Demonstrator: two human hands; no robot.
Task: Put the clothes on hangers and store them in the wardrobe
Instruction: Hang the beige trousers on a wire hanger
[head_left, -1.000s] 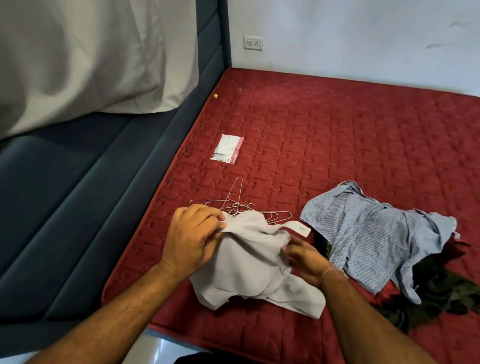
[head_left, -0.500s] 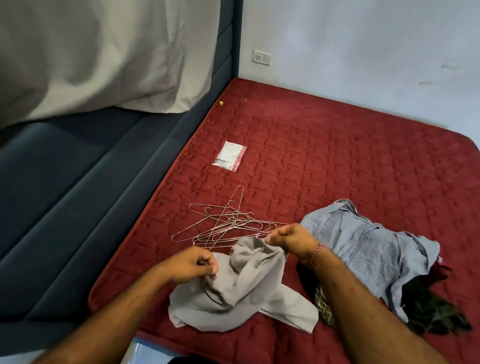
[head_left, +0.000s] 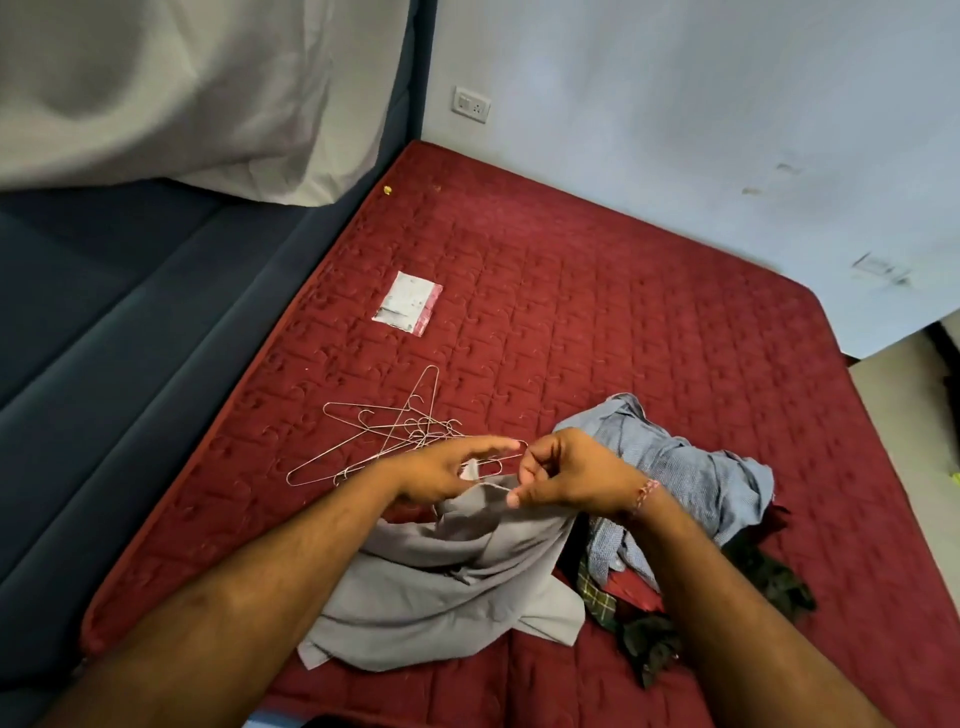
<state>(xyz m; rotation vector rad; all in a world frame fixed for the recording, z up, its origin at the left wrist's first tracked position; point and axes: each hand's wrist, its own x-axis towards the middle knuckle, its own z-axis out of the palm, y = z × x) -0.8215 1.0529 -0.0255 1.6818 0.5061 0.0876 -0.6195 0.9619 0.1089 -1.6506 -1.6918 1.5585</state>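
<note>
A grey garment (head_left: 452, 577) lies crumpled at the near edge of the red mattress (head_left: 623, 322). My right hand (head_left: 571, 475) pinches its upper edge and holds it lifted a little. My left hand (head_left: 447, 470) is just to the left of it, fingers stretched out toward the right hand over the same edge, next to a small white label. Several thin wire hangers (head_left: 395, 431) lie tangled on the mattress just beyond my left hand. No wardrobe is in view.
A blue striped shirt (head_left: 696, 467) is heaped to the right, with plaid (head_left: 597, 597), red and dark green clothes (head_left: 769, 577) under and beside it. A small plastic packet (head_left: 408, 302) lies further back. A dark blue padded headboard (head_left: 130, 364) and white cloth (head_left: 182, 88) are on the left.
My left hand let go of its fistful of grey cloth, stretched its fingers and moved right, up to my right hand. The right hand still pinches the garment's edge. The view tilted up slightly.
</note>
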